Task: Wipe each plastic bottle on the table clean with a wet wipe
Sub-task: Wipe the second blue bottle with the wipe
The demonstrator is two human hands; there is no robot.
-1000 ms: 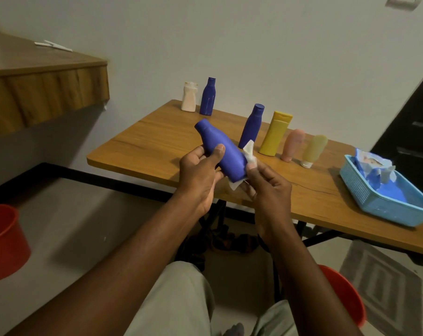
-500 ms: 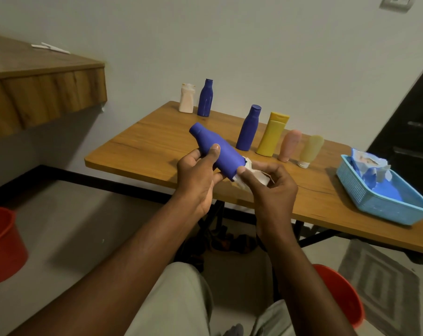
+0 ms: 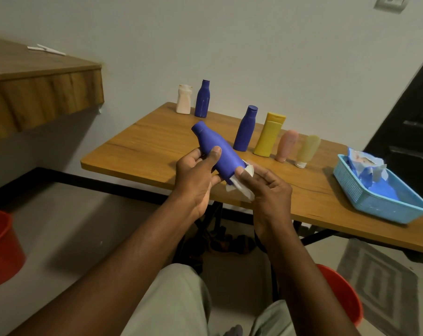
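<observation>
My left hand (image 3: 195, 175) grips a dark blue plastic bottle (image 3: 217, 151) around its middle, cap tilted up and to the left, above the wooden table's (image 3: 142, 146) near edge. My right hand (image 3: 266, 187) pinches a white wet wipe (image 3: 240, 187) against the bottle's base. On the table stand a white bottle (image 3: 184, 99), two more blue bottles (image 3: 202, 98) (image 3: 245, 128), a yellow bottle (image 3: 269, 134), a pink tube (image 3: 286, 145) and a pale yellow tube (image 3: 308, 151).
A light blue basket (image 3: 365, 197) holding a wet-wipe pack (image 3: 365, 166) sits at the table's right end. Red buckets stand on the floor at the left (image 3: 1, 248) and lower right (image 3: 339, 294). A wooden shelf (image 3: 40, 93) juts out at the left.
My right hand has slid the wipe from the bottle's side down to its base and under it. The bottle stays tilted in my left hand.
</observation>
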